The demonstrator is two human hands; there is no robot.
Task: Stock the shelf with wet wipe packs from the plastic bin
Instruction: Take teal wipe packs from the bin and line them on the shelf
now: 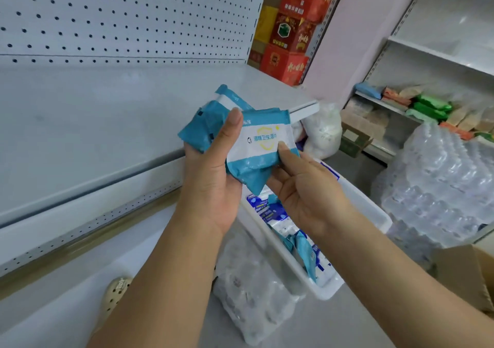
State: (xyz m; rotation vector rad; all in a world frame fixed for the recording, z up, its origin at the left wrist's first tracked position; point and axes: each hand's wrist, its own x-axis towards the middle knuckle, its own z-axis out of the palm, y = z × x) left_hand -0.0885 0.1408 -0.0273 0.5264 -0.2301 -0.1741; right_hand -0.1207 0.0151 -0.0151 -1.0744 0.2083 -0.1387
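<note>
My left hand (213, 176) grips a small stack of teal and white wet wipe packs (203, 125), thumb pressed on top. The front pack (260, 144) shows a yellow shield and blue print. My right hand (302, 187) pinches that front pack at its right edge with thumb and fingers. Both hands hover in front of the white shelf (93, 123), just above its front lip. Below my right hand stands the white plastic bin (355, 208), holding several more blue and white packs (283, 227).
A white pegboard back panel (120, 13) rises behind the shelf. Shrink-wrapped bottle packs (438, 182) pile at the right and under the bin (251, 294). Red cartons (291, 26) stack behind. A side shelf (427, 104) holds green and orange packets. A cardboard box (470, 275) sits lower right.
</note>
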